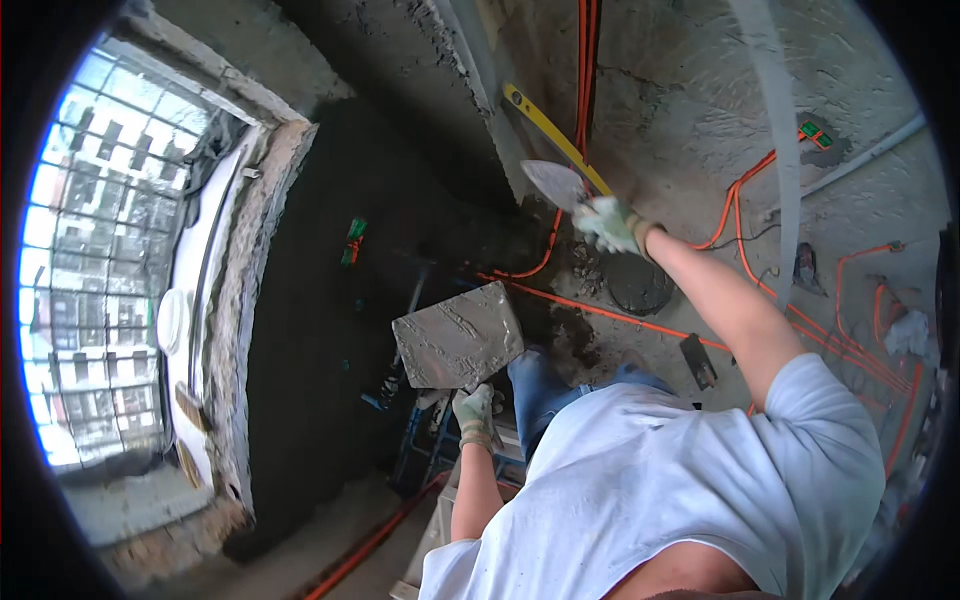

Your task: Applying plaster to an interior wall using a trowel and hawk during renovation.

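Observation:
My left hand (477, 415), in a pale work glove, is closed at the near edge of a rectangular slab (458, 338). Grey mortar with ridges covers the slab's upper face; whether it is a tile or a mortar board I cannot tell. In a matching glove, my right hand (610, 225) reaches forward and right, closed round a pointed trowel (553, 182). The blade is pale grey and points to the far left; its handle is hidden in the fist. Just below that hand stands a round dark bucket (640, 285) with wet-looking mortar around it.
A yellow spirit level (550, 130) leans beyond the trowel. Orange conduits (620, 318) cross the rough floor and climb the wall. On the left, a dark wall (320, 330) borders a barred window (105, 270). Blue metal framing (410, 440) stands beside my left forearm.

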Available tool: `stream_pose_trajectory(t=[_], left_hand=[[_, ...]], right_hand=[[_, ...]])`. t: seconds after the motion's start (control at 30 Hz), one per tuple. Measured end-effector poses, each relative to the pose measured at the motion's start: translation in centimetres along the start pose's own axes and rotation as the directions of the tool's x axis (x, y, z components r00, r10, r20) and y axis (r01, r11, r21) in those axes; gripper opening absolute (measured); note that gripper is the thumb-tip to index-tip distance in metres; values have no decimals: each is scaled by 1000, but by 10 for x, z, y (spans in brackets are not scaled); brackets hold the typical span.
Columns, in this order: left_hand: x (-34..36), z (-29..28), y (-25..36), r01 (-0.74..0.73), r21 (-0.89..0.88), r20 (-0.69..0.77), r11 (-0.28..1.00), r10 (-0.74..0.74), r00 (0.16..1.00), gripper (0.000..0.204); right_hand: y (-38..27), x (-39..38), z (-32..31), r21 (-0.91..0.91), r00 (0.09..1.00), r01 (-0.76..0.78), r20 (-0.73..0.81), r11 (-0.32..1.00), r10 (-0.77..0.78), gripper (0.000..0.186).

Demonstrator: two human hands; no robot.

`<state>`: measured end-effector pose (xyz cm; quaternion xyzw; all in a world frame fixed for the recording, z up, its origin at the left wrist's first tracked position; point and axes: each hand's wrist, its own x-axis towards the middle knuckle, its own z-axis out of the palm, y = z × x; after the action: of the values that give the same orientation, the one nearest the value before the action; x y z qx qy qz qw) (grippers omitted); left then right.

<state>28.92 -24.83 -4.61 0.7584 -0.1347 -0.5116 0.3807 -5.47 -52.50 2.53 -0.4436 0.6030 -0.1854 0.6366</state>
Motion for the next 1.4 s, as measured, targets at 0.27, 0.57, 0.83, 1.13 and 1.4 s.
stream_pose_trajectory(t=[0.27,0.57,0.83,1.13,1.4], left_hand=[[103,-86,74,60,95,62,994,-67,996,24],[141,-83,121,158,131,37,979,-164,986,9],[139,-6,181,166,201,239,966,-212,948,11],[103,94,243,303,253,564,919,-394,726,12],[122,115,207,106,340,471,935,-267,841,5]], right_hand=[[-87,122,38,-726,846,235,-174,646,-504,31],[-73,133,36,-880,786,-139,-378,455,-490,35],[-24,98,77,-945,754,118,-116,306,-646,28],[79,5,88,-835,707,23,-375,549,-599,29],[240,-123,33,-641,719,-436,-670,632,-184,24]])
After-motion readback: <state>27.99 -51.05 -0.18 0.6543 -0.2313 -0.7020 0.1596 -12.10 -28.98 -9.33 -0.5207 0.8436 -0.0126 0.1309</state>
